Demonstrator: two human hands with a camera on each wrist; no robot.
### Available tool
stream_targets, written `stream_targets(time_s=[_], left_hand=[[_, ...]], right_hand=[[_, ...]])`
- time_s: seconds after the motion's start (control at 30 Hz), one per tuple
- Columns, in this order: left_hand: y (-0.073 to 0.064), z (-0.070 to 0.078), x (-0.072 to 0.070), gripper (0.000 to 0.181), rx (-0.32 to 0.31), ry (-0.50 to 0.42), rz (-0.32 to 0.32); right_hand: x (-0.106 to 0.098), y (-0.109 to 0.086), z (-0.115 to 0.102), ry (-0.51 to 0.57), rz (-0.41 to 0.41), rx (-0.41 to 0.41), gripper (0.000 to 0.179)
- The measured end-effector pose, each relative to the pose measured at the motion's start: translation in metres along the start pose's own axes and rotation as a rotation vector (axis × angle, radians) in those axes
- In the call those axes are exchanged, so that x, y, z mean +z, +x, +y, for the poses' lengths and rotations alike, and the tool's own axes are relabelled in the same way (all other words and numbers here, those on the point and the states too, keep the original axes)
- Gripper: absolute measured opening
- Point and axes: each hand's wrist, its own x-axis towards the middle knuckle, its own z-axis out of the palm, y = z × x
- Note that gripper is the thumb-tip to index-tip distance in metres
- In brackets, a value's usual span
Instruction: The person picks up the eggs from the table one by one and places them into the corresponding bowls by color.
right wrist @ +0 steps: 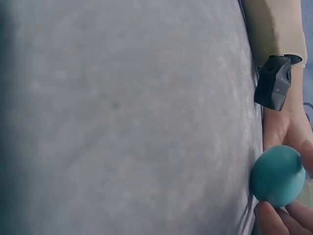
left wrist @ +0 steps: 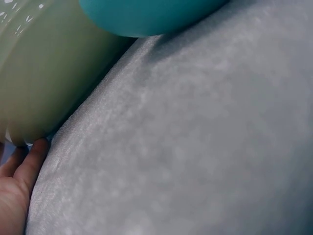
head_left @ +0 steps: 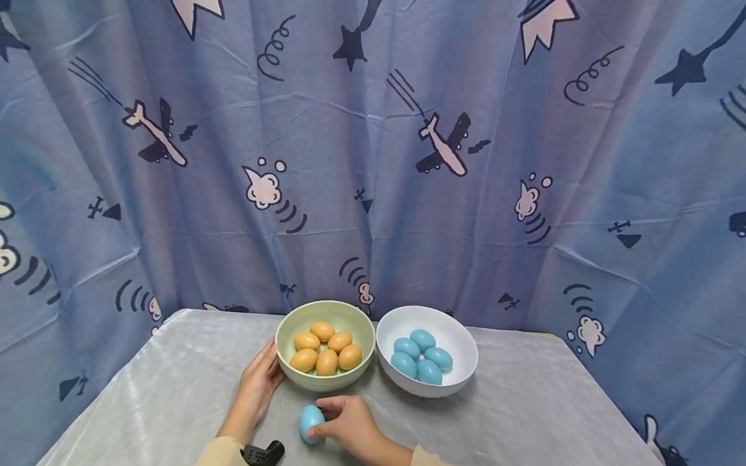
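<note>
A light green bowl [head_left: 319, 383] holding several orange-yellow eggs [head_left: 326, 362] stands on the cloth-covered table. My left hand [head_left: 256, 382] rests against the bowl's left side; in the left wrist view its fingertips touch the lower wall of the bowl. Between thumb and fingers, my right hand [head_left: 357, 424] pinches a blue egg [head_left: 309, 421] in front of the green bowl. The egg [right wrist: 276, 176] is held at its sides in the right wrist view. Whether it touches the cloth I cannot tell. To the right, a white bowl [head_left: 428, 389] contains several blue eggs [head_left: 429, 372].
The two bowls stand side by side, their rims touching or nearly so. Grey cloth [head_left: 524, 401] covers the table, and a patterned blue curtain [head_left: 373, 162] hangs behind it. A black wrist camera [head_left: 263, 453] sits at the left sleeve.
</note>
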Motion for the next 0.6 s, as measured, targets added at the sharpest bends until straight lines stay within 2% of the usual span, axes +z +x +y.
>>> stream_targets(time_s=[0.17,0.47,0.6], left_hand=[[-0.0007,-0.0003,-0.0006,0.070,-0.011,-0.007,0.012],[-0.0031,-0.0005,0.0022,0.069,-0.010,-0.005,0.024],[-0.0010,0.0005,0.0033,0.067,0.002,-0.009,0.013]], right_hand=[[0.0034,0.0009,0.0013,0.015,-0.012,0.005,0.038],[0.0044,0.0030,0.0022,0.029,-0.008,0.088,0.041],[0.0024,0.0036,0.0007,0.047,0.000,0.089,0.041]])
